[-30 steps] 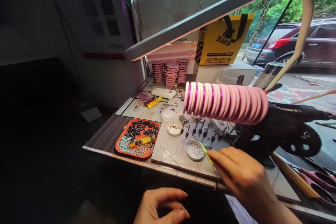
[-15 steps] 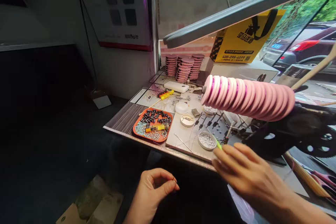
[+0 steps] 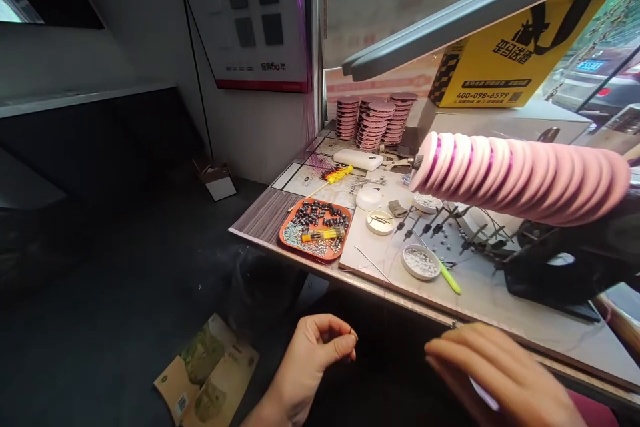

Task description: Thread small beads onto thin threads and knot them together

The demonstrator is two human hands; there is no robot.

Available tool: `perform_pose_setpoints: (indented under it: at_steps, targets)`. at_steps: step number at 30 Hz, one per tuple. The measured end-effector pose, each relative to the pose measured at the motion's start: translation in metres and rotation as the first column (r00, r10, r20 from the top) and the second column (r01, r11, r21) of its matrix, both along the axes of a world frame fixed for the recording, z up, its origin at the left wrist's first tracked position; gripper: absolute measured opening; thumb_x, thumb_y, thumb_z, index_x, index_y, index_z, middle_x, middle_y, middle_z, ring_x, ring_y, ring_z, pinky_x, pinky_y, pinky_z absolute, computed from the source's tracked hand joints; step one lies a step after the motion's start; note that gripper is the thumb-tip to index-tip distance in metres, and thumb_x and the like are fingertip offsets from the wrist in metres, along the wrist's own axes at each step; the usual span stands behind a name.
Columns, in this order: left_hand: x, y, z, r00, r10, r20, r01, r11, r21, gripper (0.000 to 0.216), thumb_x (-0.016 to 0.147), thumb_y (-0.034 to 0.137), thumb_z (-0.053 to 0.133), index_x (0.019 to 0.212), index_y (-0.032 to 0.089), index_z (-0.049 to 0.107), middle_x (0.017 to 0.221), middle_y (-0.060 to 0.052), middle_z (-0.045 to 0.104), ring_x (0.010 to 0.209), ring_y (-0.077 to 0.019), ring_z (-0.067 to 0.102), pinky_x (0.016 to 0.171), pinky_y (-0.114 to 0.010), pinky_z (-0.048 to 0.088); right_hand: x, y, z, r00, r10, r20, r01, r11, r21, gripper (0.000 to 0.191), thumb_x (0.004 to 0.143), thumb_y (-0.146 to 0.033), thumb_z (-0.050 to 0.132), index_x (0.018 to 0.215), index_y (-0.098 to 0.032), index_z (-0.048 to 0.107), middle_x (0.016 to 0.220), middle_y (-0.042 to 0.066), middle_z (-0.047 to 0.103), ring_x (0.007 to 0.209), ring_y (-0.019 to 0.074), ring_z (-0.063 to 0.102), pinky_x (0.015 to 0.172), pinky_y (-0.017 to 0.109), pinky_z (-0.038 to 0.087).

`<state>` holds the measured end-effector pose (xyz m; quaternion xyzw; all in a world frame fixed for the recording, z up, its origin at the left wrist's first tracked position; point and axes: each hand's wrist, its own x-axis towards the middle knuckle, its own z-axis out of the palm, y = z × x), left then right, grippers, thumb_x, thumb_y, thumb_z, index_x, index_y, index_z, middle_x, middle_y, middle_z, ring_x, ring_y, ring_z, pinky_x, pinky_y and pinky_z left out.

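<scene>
My left hand (image 3: 313,360) is below the table edge, thumb and forefinger pinched on something tiny I cannot make out. My right hand (image 3: 495,373) hovers lower right, just in front of the table edge, fingers stretched and slightly blurred, holding nothing visible. A green-tipped tool (image 3: 449,277) lies on the white work board (image 3: 490,293), beside a small round dish of white beads (image 3: 420,261). A row of pink spools (image 3: 520,177) sits on a horizontal spindle above the board.
An orange tray (image 3: 315,232) of small dark parts and a yellow lighter sits at the table's left. Stacks of pink spools (image 3: 375,121) and a yellow box (image 3: 520,60) stand at the back. A black winding machine (image 3: 570,260) is right. A printed bag (image 3: 210,373) lies on the floor.
My right hand let go of the green-tipped tool, which now lies on the board, and drew back off the table. The view swung left and down. My left hand stayed pinched.
</scene>
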<state>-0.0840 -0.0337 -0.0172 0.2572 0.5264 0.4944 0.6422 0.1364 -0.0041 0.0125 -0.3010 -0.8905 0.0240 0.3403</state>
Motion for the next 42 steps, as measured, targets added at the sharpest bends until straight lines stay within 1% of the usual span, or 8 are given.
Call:
perform_pose_setpoints:
  at_steps: [3, 5, 8, 12, 17, 21, 29, 42]
  targets:
    - [0.007, 0.004, 0.0, 0.997, -0.006, 0.083, 0.01, 0.999, -0.047, 0.025, 0.048, 0.03, 0.084, 0.058, 0.013, 0.067, 0.05, 0.002, 0.06, 0.051, -0.0076, 0.05, 0.054, -0.018, 0.039, 0.016, 0.025, 0.017, 0.991, -0.121, 0.052, 0.111, 0.979, 0.168, 0.018, 0.094, -0.019, 0.041, 0.089, -0.014, 0.058, 0.077, 0.007, 0.062, 0.069, 0.0169, 0.057, 0.07, 0.028, 0.042]
    - [0.01, 0.005, -0.001, 0.995, -0.022, 0.094, 0.027, 0.998, -0.049, 0.026, 0.048, 0.03, 0.084, 0.057, 0.013, 0.067, 0.049, 0.001, 0.059, 0.05, -0.0073, 0.049, 0.053, -0.018, 0.038, 0.021, 0.043, 0.025, 0.965, -0.224, 0.133, 0.172, 0.932, 0.32, 0.027, 0.095, -0.019, 0.037, 0.083, -0.013, 0.06, 0.07, 0.007, 0.061, 0.062, 0.0166, 0.054, 0.064, 0.028, 0.04]
    - [0.012, 0.005, -0.002, 0.996, -0.033, 0.08, 0.035, 0.999, -0.028, 0.025, 0.049, 0.03, 0.083, 0.056, 0.012, 0.067, 0.048, 0.001, 0.059, 0.048, -0.007, 0.049, 0.052, -0.018, 0.038, 0.02, 0.065, 0.033, 0.907, -0.307, 0.286, 0.155, 0.878, 0.452, 0.037, 0.096, -0.015, 0.031, 0.079, -0.013, 0.064, 0.057, 0.003, 0.055, 0.05, 0.0154, 0.047, 0.054, 0.028, 0.032]
    - [0.014, 0.003, -0.003, 0.995, -0.056, 0.087, 0.059, 0.998, -0.029, 0.025, 0.05, 0.03, 0.083, 0.057, 0.012, 0.067, 0.048, 0.002, 0.058, 0.049, -0.0073, 0.05, 0.052, -0.019, 0.038, 0.013, 0.08, 0.036, 0.866, -0.304, 0.397, 0.087, 0.873, 0.479, 0.041, 0.092, -0.007, 0.031, 0.067, -0.016, 0.063, 0.052, 0.001, 0.049, 0.047, 0.0155, 0.041, 0.053, 0.029, 0.028]
    - [0.014, 0.003, -0.002, 0.993, -0.067, 0.098, 0.07, 0.997, -0.029, 0.028, 0.048, 0.033, 0.084, 0.057, 0.012, 0.067, 0.048, 0.002, 0.059, 0.049, -0.0073, 0.051, 0.053, -0.018, 0.039, 0.01, 0.088, 0.04, 0.832, -0.352, 0.428, 0.058, 0.824, 0.563, 0.035, 0.087, -0.001, 0.034, 0.083, -0.013, 0.067, 0.052, 0.001, 0.052, 0.047, 0.0158, 0.044, 0.054, 0.029, 0.026]
    - [0.013, 0.002, -0.002, 0.994, -0.07, 0.088, 0.072, 0.997, -0.024, 0.028, 0.049, 0.033, 0.083, 0.057, 0.012, 0.067, 0.049, 0.002, 0.059, 0.05, -0.008, 0.051, 0.054, -0.019, 0.039, 0.015, 0.087, 0.042, 0.78, -0.415, 0.467, 0.079, 0.807, 0.586, 0.032, 0.083, 0.001, 0.041, 0.069, -0.015, 0.066, 0.048, 0.0, 0.05, 0.044, 0.0157, 0.044, 0.052, 0.029, 0.024]
    - [0.013, 0.002, -0.006, 0.992, -0.093, 0.09, 0.094, 0.995, -0.011, 0.029, 0.05, 0.035, 0.083, 0.058, 0.012, 0.066, 0.049, 0.002, 0.058, 0.05, -0.0082, 0.05, 0.053, -0.02, 0.039, 0.016, 0.083, 0.04, 0.796, -0.425, 0.431, 0.086, 0.784, 0.615, 0.034, 0.09, -0.007, 0.039, 0.074, -0.016, 0.067, 0.05, 0.0, 0.052, 0.046, 0.0145, 0.045, 0.054, 0.027, 0.026]
    - [0.007, 0.002, -0.015, 0.99, -0.123, 0.062, 0.125, 0.992, -0.021, 0.029, 0.05, 0.035, 0.082, 0.059, 0.013, 0.065, 0.05, 0.002, 0.057, 0.051, -0.0093, 0.05, 0.054, -0.021, 0.039, -0.001, 0.102, 0.041, 0.719, -0.527, 0.454, 0.132, 0.744, 0.655, 0.027, 0.072, 0.005, 0.045, 0.068, -0.015, 0.064, 0.043, 0.0, 0.052, 0.037, 0.0161, 0.048, 0.05, 0.027, 0.019]
